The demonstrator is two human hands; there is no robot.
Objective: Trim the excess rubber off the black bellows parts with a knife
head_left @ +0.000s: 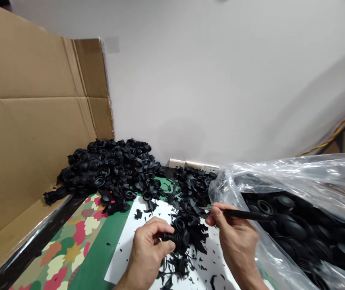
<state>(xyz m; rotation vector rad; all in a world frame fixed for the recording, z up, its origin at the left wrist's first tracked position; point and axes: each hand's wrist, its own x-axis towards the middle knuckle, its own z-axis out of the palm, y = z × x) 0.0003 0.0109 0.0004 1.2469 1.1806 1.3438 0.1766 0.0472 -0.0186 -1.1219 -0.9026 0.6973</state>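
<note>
My left hand [149,250] pinches a black ribbed rubber boot [171,238] between thumb and fingers, above a white sheet [125,245]. In my right hand [235,235] is a slim black-handled tool [246,214] with a thin metal tip that points left. Its exact kind is too small to make out. The tip is apart from the boot, over black rubber scraps [193,191]. More scraps and trimmings lie on the sheet between and below my hands.
A heap of black rubber boots [112,165] rises at the left back, beside a cardboard panel [39,121]. At the right, a clear plastic bag [232,187] holds many black rubber parts [290,225]. A power strip [193,164] lies against the wall.
</note>
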